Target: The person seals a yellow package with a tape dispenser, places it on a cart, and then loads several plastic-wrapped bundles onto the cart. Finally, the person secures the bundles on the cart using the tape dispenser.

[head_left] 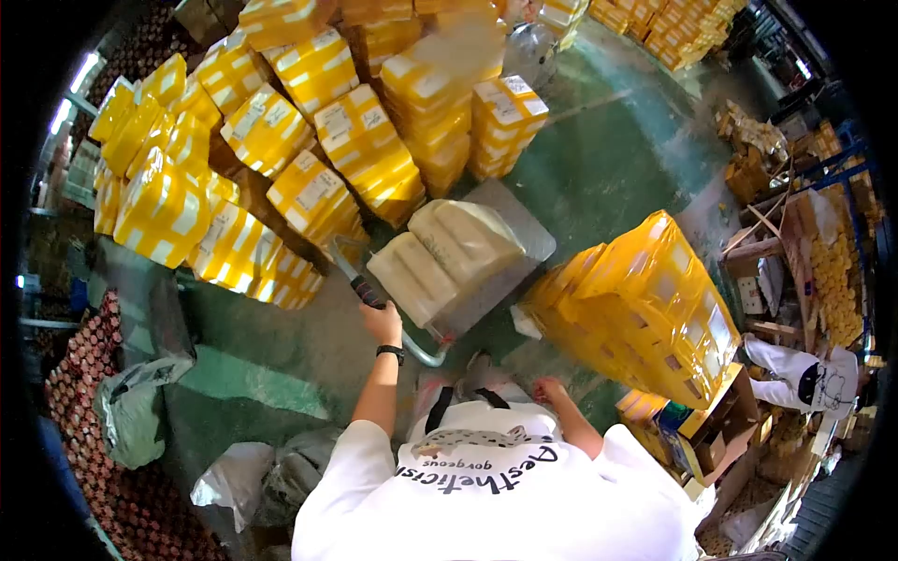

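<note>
My left hand (382,323), with a black band at its wrist, is closed round the black grip (367,292) of a bent metal trolley handle (426,355). Beyond that handle is the trolley's grey flat platform (528,220), bearing cream-coloured, bulky packages (449,257) side by side; what is in them cannot be made out. Low beside my body hangs my right hand (549,389), apart from the trolley. Its fingers look loosely spread and hold nothing that I can see, though they show only small.
Yellow-and-white taped boxes (369,154) stand in several stacks ahead and left. A tall wrapped yellow stack (650,304) is close on the right, with an open carton (730,425) behind it. Plastic bags (234,477) lie at left. Another person (809,374) is at far right.
</note>
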A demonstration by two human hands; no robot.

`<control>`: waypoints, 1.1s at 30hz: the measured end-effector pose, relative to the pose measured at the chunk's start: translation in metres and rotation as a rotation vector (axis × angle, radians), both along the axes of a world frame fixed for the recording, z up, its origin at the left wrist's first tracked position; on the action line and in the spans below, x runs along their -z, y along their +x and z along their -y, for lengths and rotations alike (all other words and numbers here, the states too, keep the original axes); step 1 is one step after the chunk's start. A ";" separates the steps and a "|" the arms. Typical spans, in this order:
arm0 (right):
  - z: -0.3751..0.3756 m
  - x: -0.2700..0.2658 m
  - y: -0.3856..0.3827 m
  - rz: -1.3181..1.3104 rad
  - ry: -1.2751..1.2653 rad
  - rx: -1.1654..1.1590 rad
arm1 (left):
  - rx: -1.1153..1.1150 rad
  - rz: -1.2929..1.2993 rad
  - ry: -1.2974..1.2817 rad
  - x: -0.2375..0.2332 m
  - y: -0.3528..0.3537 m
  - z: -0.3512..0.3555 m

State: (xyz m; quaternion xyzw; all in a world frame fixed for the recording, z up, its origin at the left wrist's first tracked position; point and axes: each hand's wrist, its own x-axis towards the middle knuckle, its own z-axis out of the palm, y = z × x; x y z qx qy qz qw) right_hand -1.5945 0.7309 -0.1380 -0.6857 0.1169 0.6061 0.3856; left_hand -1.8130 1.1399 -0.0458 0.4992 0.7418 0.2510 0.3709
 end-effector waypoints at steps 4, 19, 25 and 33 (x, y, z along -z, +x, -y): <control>-0.040 -0.019 0.003 -0.003 0.108 0.130 | 0.013 -0.006 -0.042 -0.001 0.044 0.000; -0.302 -0.146 0.026 1.187 0.403 -0.514 | 0.837 -0.157 -0.226 -0.027 0.160 -0.047; -0.384 -0.151 0.072 0.878 -0.091 -0.733 | 1.246 -0.251 -0.372 -0.032 0.219 -0.084; -0.397 -0.155 0.161 1.056 -0.197 -0.514 | 1.269 0.103 -0.547 -0.010 0.323 -0.091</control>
